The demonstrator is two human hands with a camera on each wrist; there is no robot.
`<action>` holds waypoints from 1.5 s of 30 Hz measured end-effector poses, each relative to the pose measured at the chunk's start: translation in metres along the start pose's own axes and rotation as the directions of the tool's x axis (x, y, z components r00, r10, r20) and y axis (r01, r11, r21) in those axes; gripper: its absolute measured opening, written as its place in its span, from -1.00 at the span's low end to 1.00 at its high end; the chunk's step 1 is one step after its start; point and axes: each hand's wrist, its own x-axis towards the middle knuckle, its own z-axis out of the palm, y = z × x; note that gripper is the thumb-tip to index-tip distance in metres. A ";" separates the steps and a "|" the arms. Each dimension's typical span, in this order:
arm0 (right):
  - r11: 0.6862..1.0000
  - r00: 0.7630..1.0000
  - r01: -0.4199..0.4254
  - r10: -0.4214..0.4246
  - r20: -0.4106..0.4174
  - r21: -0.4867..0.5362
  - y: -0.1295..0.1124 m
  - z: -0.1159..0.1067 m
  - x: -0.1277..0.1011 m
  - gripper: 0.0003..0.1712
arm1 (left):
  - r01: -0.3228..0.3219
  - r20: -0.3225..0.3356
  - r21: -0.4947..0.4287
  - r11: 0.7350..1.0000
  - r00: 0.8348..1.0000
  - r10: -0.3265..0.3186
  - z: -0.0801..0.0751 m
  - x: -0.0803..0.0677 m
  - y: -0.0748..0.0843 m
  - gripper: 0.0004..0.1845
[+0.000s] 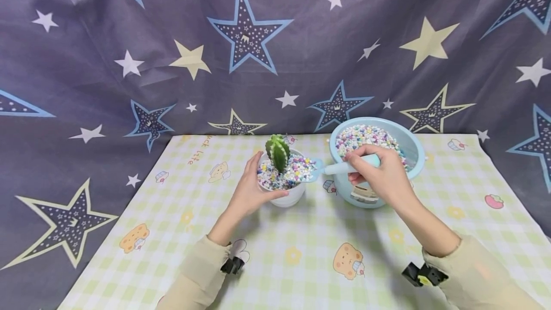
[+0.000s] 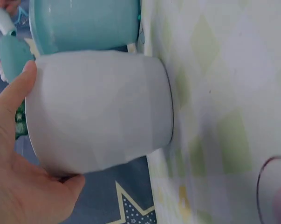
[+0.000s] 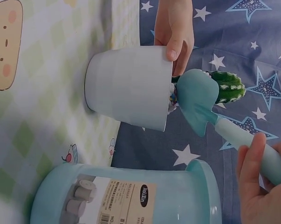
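On the table (image 1: 301,233), covered by a green-checked cloth with cartoon prints, a small white pot (image 1: 287,195) stands upright near the middle. The left hand (image 1: 249,190) wraps around the pot's left side, thumb curled along the near rim and fingers behind. A green cactus (image 1: 277,152) rises from the pot, surrounded by multicoloured pebbles (image 1: 297,171) that fill it to the brim.

The right hand (image 1: 383,176) grips the handle of a pale blue scoop (image 1: 320,169), fingers curled over it, and the scoop's blade rests at the right edge of the pot, touching the pebbles. Just to the right of the pot sits a light blue bucket (image 1: 374,195) heaped with the same coloured stones; the right hand hovers over its near rim.

The head view alone shows the contents of both containers. The left wrist view shows only the pot's smooth white wall (image 2: 103,107) with the thumb (image 2: 17,88) pressed at its rim, the bucket's side just beyond it. The right wrist view shows what the others miss: a printed label (image 3: 121,205) on the bucket's wall, the underside of the scoop's blade (image 3: 196,102) lying across the pot's mouth, and the cactus tip behind it. A star-patterned purple backdrop (image 1: 275,37) hangs behind the table.
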 end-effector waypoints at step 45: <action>0.991 0.998 -0.009 0.018 0.066 -0.131 -0.025 -0.006 0.013 -0.67 | 0.053 -0.095 -0.007 0.999 0.994 -0.053 0.010 -0.013 0.010 0.38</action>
